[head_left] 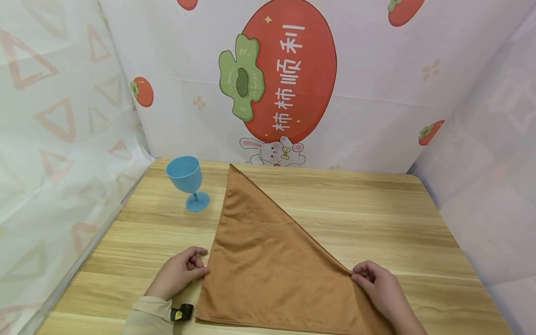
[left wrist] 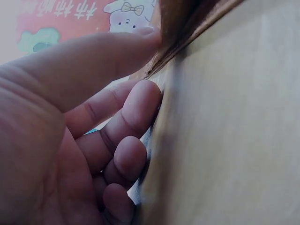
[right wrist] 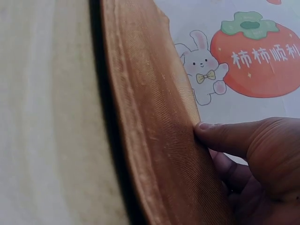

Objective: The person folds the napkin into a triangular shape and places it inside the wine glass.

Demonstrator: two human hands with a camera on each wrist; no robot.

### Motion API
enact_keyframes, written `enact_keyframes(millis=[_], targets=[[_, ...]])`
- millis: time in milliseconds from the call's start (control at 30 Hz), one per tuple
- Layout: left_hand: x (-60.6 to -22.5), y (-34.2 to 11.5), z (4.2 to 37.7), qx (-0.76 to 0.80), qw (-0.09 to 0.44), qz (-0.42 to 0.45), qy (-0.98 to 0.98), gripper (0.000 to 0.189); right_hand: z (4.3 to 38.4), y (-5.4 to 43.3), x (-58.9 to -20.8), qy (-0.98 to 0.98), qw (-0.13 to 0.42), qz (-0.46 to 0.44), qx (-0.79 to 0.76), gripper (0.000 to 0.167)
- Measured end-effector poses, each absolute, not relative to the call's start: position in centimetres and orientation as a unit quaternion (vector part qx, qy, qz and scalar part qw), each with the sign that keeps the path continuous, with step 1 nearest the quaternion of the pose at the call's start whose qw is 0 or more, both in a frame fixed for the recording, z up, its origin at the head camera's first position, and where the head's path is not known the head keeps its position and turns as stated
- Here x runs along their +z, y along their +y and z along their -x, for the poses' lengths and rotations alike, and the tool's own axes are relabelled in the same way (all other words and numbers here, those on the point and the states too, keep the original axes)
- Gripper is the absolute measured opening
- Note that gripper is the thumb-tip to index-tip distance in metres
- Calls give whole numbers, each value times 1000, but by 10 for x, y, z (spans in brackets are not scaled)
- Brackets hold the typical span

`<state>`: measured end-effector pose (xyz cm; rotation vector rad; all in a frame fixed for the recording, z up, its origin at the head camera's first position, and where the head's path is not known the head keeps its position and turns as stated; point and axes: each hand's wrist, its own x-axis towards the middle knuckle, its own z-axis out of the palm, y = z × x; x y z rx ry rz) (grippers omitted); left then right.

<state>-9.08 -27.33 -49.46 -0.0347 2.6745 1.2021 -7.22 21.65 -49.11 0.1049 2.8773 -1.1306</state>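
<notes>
A brown satin cloth napkin point(head_left: 272, 260), folded into a triangle, lies on the wooden table with one point toward the back. My left hand point(head_left: 180, 272) is at its left edge; the thumb tip touches the cloth while the other fingers are loosely bent and apart from the thumb. In the left wrist view, the left fingers point(left wrist: 136, 110) rest near the tabletop, below the cloth's edge. Along the slanted fold on the right, my right hand point(head_left: 383, 288) pinches the napkin between thumb and fingers. The right wrist view shows that thumb point(right wrist: 229, 136) against the folded cloth point(right wrist: 159, 112).
A blue plastic goblet point(head_left: 186, 177) stands at the back left of the table point(head_left: 377, 214), left of the napkin's far point. A black strap point(head_left: 183, 312) is at the left wrist. Printed curtains point(head_left: 176, 121) enclose the back and sides.
</notes>
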Motion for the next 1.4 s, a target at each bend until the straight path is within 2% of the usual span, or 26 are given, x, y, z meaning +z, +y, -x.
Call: enact_keyframes(millis=[200, 367, 600, 767, 967, 1267, 1400], targets=[[-493, -272, 89, 410, 109, -2, 905, 43, 75, 219, -490, 931, 27, -29, -363, 12], [-492, -268, 88, 394, 106, -29, 912, 33, 79, 223, -489, 932, 31, -25, -360, 12], [-493, -260, 88, 362, 95, -19, 927, 26, 87, 230, -490, 935, 34, -14, -353, 12], [-493, -257, 87, 349, 94, -30, 932, 27, 90, 233, -490, 936, 34, -11, -351, 11], [-493, -251, 84, 326, 90, -57, 939, 37, 93, 238, -489, 942, 24, -4, -334, 12], [-491, -247, 79, 307, 61, -88, 946, 34, 72, 228, -480, 940, -25, -60, -334, 15], [-490, -247, 77, 309, 63, -84, 945, 34, 57, 220, -476, 933, 19, -78, -351, 19]])
